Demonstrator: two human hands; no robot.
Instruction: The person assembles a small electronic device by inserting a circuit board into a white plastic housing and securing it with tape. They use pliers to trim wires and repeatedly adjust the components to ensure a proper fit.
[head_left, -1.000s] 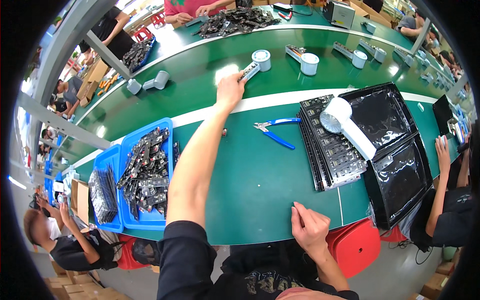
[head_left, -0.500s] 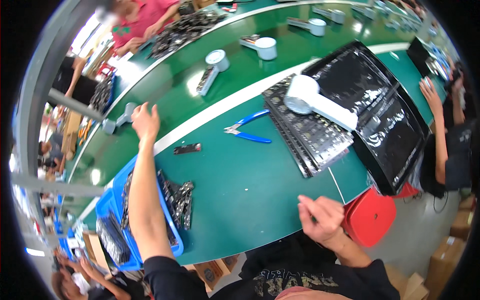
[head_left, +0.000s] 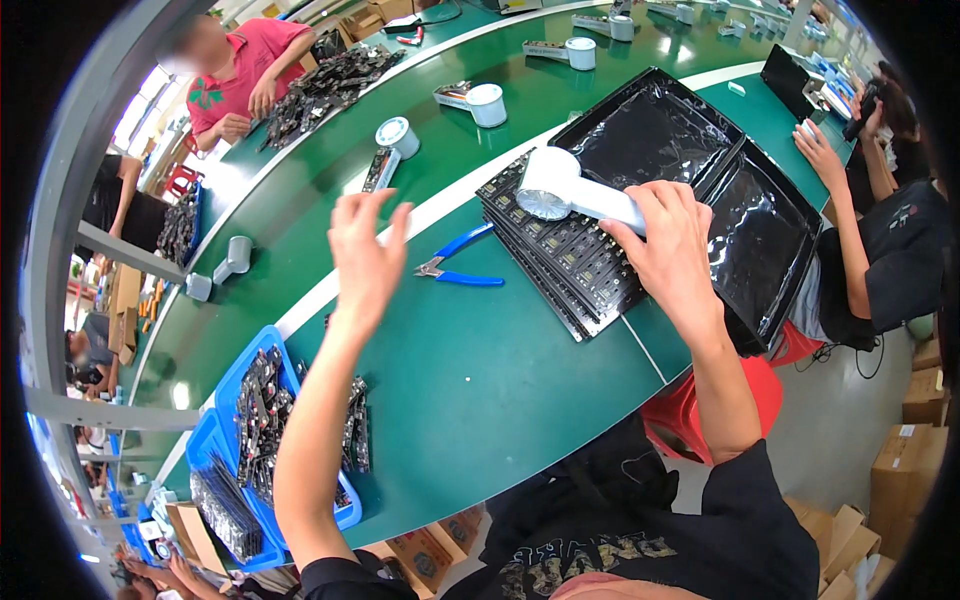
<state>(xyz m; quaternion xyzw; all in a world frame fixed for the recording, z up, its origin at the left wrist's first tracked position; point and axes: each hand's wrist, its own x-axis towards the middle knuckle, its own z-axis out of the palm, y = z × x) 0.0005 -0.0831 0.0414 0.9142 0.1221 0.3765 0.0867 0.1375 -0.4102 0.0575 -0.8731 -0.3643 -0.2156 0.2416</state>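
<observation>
My right hand (head_left: 675,255) is closed round the handle end of a white handheld device (head_left: 556,180) with a round head. The device rests on a stack of black circuit board panels (head_left: 565,260). Raised over the green table, my left hand (head_left: 368,250) has its fingers apart and holds nothing. Just beyond its fingertips, a white round-headed device with an open handle (head_left: 397,138) lies on the green conveyor. Blue-handled cutters (head_left: 465,265) lie between my two hands, jaws spread. My left forearm partly covers a blue bin (head_left: 232,385) of small circuit boards (head_left: 262,400).
A black plastic-lined tray (head_left: 765,235) stands right of the panels. More white devices (head_left: 487,104) line the conveyor (head_left: 310,200). Red stools (head_left: 745,400) stand at the table's front right. Co-workers sit at the right and across the conveyor; a metal post (head_left: 50,220) rises at left.
My left hand has moved right, away from the device at the conveyor's left. My right hand has gone up from the table's front edge onto the white device's handle. The whole view has shifted.
</observation>
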